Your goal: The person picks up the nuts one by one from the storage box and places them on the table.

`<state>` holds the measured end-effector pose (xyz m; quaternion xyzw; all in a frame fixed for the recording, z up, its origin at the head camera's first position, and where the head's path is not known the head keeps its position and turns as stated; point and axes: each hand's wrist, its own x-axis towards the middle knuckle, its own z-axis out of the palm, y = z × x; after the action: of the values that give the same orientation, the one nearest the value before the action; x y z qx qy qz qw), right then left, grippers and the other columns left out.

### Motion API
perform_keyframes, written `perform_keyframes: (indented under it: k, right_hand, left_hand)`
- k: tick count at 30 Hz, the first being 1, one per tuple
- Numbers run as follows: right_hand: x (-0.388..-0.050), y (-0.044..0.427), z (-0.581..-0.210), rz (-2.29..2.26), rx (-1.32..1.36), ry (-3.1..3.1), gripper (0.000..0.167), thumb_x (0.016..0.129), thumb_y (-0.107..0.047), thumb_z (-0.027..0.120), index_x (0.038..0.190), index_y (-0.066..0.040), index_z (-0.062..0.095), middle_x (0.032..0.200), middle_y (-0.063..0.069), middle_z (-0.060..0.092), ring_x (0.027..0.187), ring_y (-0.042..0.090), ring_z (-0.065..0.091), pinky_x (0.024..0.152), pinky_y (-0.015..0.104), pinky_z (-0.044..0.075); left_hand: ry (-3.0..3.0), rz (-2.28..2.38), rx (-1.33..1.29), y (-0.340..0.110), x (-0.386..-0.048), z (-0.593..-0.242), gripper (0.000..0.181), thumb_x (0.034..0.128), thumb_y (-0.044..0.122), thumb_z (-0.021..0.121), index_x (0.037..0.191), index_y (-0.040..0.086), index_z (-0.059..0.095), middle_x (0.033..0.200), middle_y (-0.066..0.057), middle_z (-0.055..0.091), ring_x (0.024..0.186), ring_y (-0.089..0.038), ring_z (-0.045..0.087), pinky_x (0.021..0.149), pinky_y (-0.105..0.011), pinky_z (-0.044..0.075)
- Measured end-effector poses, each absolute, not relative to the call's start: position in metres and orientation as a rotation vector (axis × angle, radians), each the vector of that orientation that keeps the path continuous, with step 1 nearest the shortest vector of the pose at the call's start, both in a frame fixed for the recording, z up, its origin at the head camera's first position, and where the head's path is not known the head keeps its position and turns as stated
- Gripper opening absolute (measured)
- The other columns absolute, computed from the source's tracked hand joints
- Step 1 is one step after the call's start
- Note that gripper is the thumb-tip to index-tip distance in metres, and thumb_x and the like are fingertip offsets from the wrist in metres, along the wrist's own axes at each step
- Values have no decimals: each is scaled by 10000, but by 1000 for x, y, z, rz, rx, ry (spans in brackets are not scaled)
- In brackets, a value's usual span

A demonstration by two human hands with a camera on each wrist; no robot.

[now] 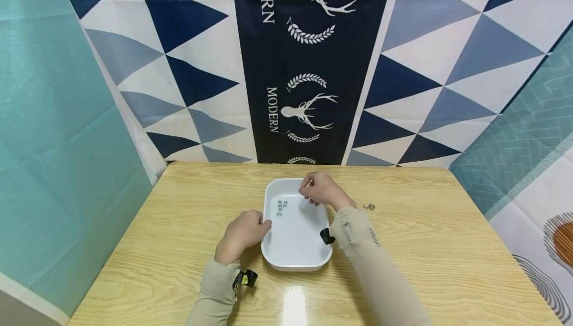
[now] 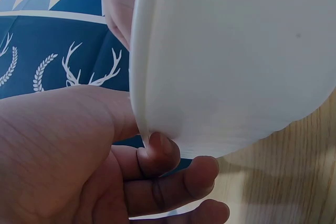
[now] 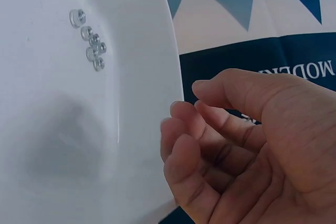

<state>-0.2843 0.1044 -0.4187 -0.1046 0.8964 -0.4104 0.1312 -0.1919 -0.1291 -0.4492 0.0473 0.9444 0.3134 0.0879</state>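
A white rectangular tray (image 1: 296,246) with rounded corners stands on the table. My left hand (image 1: 243,231) pinches its left rim; in the left wrist view, the index finger (image 2: 161,150) presses the outer wall. Several small shiny metal nuts (image 1: 279,206) lie in a loose cluster on the tray floor, toward the left side. They also show in the right wrist view as silvery rings (image 3: 92,51). Over the tray's far right corner hovers my right hand (image 1: 323,189), fingers loosely curled, thumb and index tips close together. Between those fingertips I see nothing held.
Two more small nuts (image 1: 370,206) sit on the wooden table (image 1: 425,226), right of the tray and beside the right forearm. A patterned cloth (image 1: 309,67) hangs behind the table's far edge. Both wrists carry a small black camera (image 1: 328,236).
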Motion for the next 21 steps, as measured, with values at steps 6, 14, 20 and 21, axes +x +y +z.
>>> perform_keyframes:
  k: [6, 14, 20, 21]
  right_hand:
    - [-288, 98, -424, -1176, -323, 2587, 110, 955, -146, 666, 983, -40, 680, 846, 113, 698, 616, 153, 658, 625, 279, 566]
    - [-288, 88, -432, -1128, -314, 2597, 104, 939, -157, 694, 975, -59, 686, 830, 73, 673, 638, 160, 675, 633, 266, 545]
    - [-287, 81, -438, -1120, -316, 2596, 111, 929, -138, 712, 983, -46, 684, 811, 75, 661, 619, 164, 650, 608, 265, 519]
    - [-287, 80, -439, -1121, -322, 2596, 113, 926, -132, 711, 986, -42, 682, 805, 72, 659, 614, 163, 649, 606, 264, 516]
  left_hand:
    - [2820, 922, 144, -129, -192, -449, 333, 993, 278, 572, 691, 137, 569, 591, 6, 467, 506, -146, 428, 476, -282, 320]
    - [2819, 927, 158, -129, -191, -449, 319, 993, 276, 571, 706, 135, 580, 591, 10, 459, 505, -142, 421, 474, -282, 316]
    - [2809, 936, 153, -130, -192, -449, 321, 990, 282, 567, 704, 137, 581, 591, 9, 466, 505, -142, 424, 475, -285, 318]
    - [2809, 936, 153, -130, -192, -450, 321, 989, 283, 567, 705, 135, 583, 593, 8, 469, 506, -143, 426, 476, -285, 320]
